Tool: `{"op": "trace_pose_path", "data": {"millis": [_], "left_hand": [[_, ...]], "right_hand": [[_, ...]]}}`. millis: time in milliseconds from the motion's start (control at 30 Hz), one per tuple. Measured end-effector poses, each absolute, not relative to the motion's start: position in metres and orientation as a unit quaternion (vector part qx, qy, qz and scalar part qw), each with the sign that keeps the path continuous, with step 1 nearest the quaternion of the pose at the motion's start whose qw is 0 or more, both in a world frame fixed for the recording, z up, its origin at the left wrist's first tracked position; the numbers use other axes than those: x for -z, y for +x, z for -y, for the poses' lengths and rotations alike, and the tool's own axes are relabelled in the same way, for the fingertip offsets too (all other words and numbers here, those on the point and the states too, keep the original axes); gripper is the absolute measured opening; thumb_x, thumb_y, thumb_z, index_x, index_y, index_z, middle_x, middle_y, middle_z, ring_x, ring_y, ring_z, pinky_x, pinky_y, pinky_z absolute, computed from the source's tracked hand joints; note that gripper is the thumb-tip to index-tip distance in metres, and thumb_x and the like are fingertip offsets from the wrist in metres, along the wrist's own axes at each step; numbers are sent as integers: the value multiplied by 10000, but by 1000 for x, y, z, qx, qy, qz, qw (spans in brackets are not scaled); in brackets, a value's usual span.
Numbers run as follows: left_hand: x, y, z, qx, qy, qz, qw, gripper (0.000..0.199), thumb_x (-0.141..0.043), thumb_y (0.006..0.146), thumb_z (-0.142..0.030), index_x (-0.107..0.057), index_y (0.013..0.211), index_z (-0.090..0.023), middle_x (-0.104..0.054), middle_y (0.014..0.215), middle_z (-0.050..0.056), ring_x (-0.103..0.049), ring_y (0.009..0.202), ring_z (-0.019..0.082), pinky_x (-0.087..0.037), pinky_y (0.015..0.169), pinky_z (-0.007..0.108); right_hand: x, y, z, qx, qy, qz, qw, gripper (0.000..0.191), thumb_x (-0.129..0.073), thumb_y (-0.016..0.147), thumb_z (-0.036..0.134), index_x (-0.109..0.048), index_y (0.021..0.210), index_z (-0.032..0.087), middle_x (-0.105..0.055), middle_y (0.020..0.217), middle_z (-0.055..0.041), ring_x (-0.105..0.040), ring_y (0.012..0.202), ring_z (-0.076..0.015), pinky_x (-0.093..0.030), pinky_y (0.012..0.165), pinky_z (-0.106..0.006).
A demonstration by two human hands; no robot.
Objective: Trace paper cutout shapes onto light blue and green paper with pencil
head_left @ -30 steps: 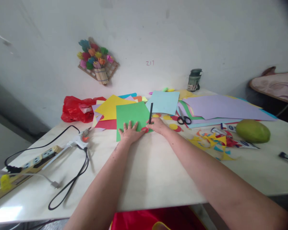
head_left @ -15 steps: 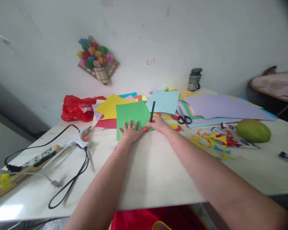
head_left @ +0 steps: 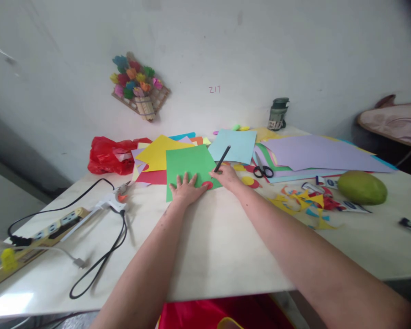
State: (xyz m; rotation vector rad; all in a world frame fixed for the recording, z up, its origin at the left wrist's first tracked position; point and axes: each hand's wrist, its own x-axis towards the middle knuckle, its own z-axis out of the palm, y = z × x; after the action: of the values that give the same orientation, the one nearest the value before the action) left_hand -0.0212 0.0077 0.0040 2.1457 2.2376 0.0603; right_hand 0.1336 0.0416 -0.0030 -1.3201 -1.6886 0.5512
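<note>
A green paper sheet [head_left: 188, 160] lies on the table in front of me. My left hand [head_left: 186, 191] presses flat on its lower part with fingers spread, the thumb touching a small red paper circle [head_left: 207, 185]. Over the sheet's right edge, my right hand [head_left: 226, 177] is closed on a black pen [head_left: 223, 157], which leans to the right. The pen's tip is hidden by the fingers. Yellow and red paper circles [head_left: 248, 181] lie just right of that hand.
Black scissors [head_left: 263, 171], a purple sheet [head_left: 322, 153], yellow scraps [head_left: 294, 201] and a green mango [head_left: 362, 187] are to the right. At the left are a power strip [head_left: 55, 228], cables, a glue gun [head_left: 114, 198] and a red bag [head_left: 109, 155]. A bottle [head_left: 278, 114] stands behind.
The pen has tilted further to the right, its upper end now lower and farther right. My right hand has shifted very slightly. My left hand and the green sheet have stayed put.
</note>
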Motion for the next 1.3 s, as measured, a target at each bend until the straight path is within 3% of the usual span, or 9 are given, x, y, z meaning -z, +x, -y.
{"op": "trace_pose_path", "data": {"millis": [233, 567, 767, 1000, 1300], "left_hand": [[-1, -24, -9, -42, 695, -718, 11, 681, -124, 652, -716, -235, 1243, -398, -137, 1358, -50, -37, 1223, 286, -88, 900, 580], [-6, -54, -14, -8, 667, -744, 35, 831, -176, 565, -783, -151, 1280, -360, -41, 1371, -20, 70, 1207, 316, -24, 891, 604], [-4, -62, -13, 2, 651, -758, 38, 843, -171, 551, -796, -139, 1279, -371, -30, 1370, -30, 90, 1193, 343, -7, 879, 617], [0, -34, -10, -34, 651, -758, 22, 816, -101, 574, -785, -169, 1273, -369, -79, 1369, -7, 15, 1206, 343, -42, 881, 610], [-2, -54, -17, -8, 648, -760, 56, 871, -222, 528, -801, -155, 1278, -362, -38, 1371, -18, 105, 1192, 341, -28, 885, 608]], "right_hand": [[5, 134, -43, -228, -540, 676, 447, 198, -575, 619, 330, -627, 705, 159, -642, 706, -34, -580, 674, -129, -446, 620, -225], [10, 135, -48, -247, -538, 663, 459, 244, -549, 625, 368, -614, 692, 143, -618, 655, -30, -557, 610, -123, -431, 568, -224], [10, 133, -50, -224, -509, 656, 510, 260, -512, 661, 388, -603, 735, 157, -619, 686, -29, -567, 650, -124, -437, 624, -237], [12, 104, -43, -377, -374, 628, 569, 172, -457, 713, 278, -538, 832, 185, -618, 746, -21, -591, 751, -127, -459, 695, -269], [15, 105, -40, -433, -388, 599, 552, 140, -461, 711, 277, -508, 806, 185, -624, 704, -14, -596, 748, -125, -446, 743, -298]]}}
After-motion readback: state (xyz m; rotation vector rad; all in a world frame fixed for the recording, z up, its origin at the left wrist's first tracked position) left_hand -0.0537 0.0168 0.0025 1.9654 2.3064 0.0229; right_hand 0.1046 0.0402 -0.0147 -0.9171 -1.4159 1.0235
